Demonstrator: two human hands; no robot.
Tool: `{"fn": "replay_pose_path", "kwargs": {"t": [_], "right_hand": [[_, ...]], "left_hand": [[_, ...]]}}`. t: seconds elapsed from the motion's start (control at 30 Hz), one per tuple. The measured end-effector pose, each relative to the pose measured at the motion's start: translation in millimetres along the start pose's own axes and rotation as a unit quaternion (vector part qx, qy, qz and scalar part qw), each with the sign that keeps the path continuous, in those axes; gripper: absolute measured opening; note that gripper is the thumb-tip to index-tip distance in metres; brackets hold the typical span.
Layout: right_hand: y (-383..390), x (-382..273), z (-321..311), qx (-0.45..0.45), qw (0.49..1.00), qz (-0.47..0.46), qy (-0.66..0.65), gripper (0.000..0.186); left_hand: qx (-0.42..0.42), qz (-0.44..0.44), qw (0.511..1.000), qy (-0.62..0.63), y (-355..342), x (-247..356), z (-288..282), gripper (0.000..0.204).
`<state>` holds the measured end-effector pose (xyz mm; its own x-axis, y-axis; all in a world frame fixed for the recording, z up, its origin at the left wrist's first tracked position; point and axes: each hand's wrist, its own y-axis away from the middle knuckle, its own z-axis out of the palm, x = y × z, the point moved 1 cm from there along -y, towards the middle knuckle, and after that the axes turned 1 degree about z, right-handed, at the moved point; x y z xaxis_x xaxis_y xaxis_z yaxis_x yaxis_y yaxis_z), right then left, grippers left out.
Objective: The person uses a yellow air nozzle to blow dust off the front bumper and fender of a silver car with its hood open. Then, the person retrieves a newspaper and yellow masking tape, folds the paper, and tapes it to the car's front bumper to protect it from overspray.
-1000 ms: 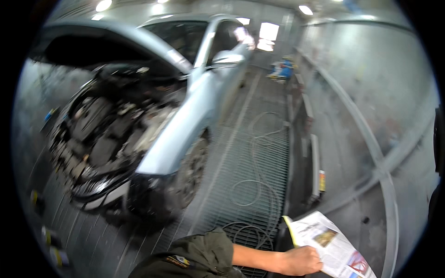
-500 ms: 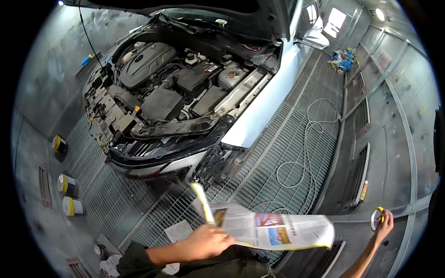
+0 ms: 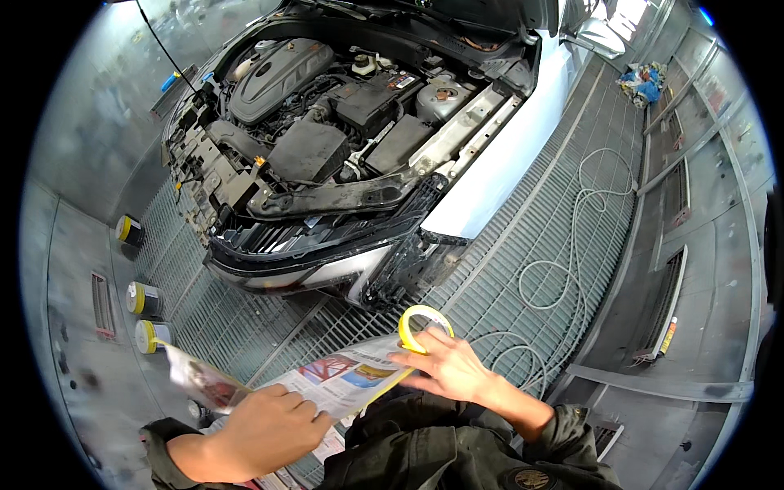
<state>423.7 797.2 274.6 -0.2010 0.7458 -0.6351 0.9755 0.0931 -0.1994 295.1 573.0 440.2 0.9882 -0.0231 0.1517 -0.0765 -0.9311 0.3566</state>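
Gripping a limp glossy newspaper, left hand closed, right hand fingers hooking a yellow tape ring

Printed newspaper sheet, near centre: whitish paper with red, blue and yellow picture blocks, stretched flat between the left hand and right hand; its left corner curls up. More printed sheets lie under it on the grated floor. Small red-and-white label on the black box in the far engine bay. Narrow tag, white above orange and red, on the right wall panel. Red rectangular plate on the left wall, just beside the yellow-and-grey rolls. No screens seen.
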Motion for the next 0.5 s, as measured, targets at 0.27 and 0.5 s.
{"fn": "replay_pose_path", "kwargs": {"t": [0.27, 0.5], "right_hand": [[-14, 18, 22, 0.147, 0.987, 0.070, -0.018, 0.021], [-63, 21, 65, 0.223, 0.920, 0.287, -0.147, 0.016]], "left_hand": [[-0.057, -0.061, 0.996, 0.010, -25, -118, -51, 0.025], [-0.065, 0.061, 0.995, -0.036, -144, -262, -89, 0.020]]}}
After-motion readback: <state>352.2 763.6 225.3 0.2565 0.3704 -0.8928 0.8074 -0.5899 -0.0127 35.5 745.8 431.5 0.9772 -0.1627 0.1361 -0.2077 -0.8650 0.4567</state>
